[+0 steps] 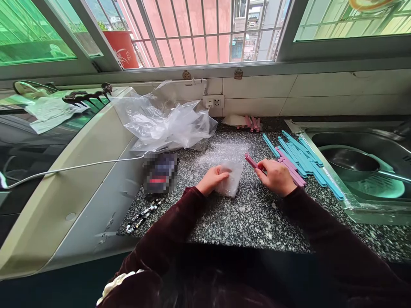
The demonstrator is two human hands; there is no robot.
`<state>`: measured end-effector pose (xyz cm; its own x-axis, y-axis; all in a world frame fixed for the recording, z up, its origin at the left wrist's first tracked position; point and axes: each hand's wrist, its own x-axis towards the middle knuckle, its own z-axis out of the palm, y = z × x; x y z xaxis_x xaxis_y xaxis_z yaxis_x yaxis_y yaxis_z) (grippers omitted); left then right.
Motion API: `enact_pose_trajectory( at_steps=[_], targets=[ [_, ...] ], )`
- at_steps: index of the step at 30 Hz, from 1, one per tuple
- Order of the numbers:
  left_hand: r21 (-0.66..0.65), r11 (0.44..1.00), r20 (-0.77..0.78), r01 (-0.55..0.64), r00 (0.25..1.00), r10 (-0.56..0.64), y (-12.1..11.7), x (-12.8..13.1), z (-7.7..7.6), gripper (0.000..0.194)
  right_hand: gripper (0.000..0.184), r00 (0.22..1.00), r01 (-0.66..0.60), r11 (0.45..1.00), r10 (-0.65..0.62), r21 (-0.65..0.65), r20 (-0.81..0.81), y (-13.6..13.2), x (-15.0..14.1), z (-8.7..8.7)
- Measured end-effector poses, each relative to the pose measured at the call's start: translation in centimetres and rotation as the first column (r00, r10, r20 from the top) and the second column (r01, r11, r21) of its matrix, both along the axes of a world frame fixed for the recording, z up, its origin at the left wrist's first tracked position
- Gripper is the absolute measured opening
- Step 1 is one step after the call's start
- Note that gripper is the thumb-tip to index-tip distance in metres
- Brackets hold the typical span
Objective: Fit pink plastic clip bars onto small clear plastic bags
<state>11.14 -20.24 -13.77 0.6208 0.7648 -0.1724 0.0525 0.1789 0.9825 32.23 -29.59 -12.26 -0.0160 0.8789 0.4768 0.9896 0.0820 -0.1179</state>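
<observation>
On the speckled granite counter (250,214), my left hand (212,179) presses down on a small clear plastic bag (231,179), its fingers curled over the bag's left edge. Just to the right, my right hand (276,176) is closed around a pink sealing clip (251,161), whose end sticks out toward the bag. A row of blue clips (302,154) and a few pink clips (293,171) lies directly right of that hand. Both arms wear dark red sleeves.
A heap of crumpled clear plastic bags (167,122) lies at the back left, a blurred dark packet (159,173) in front of it. More pink clips (252,123) sit by the wall socket (213,102). A sink (362,141) holding a metal bowl (349,162) is on the right.
</observation>
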Motion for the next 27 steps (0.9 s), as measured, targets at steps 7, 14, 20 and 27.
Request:
enact_pose_trajectory(
  at_steps=[7, 14, 20, 27],
  targets=[
    [0.016, 1.000, -0.023, 0.007, 1.000, -0.007, -0.2, 0.1, 0.2, 0.021, 0.027, 0.985, -0.172, 0.981, 0.172, 0.093, 0.005, -0.2, -1.9, -0.1],
    [0.022, 0.996, 0.005, 0.088, 0.996, -0.089, -0.5, 0.2, 0.3, 0.024, 0.029, 0.965, -0.263, 0.961, 0.260, 0.084, 0.040, 0.0, -2.8, -1.2],
    [0.048, 0.993, 0.035, 0.106, 0.994, -0.108, -1.1, 0.2, 0.8, 0.036, 0.032, 0.966, -0.253, 0.966, 0.250, 0.046, 0.068, 0.1, -3.0, -1.4],
    [-0.088, 0.994, 0.150, -0.057, 0.986, 0.070, -0.9, 0.4, 0.4, 0.039, 0.035, 0.977, -0.155, 0.975, 0.176, 0.159, -0.123, -0.5, -1.9, 0.3]
  ],
)
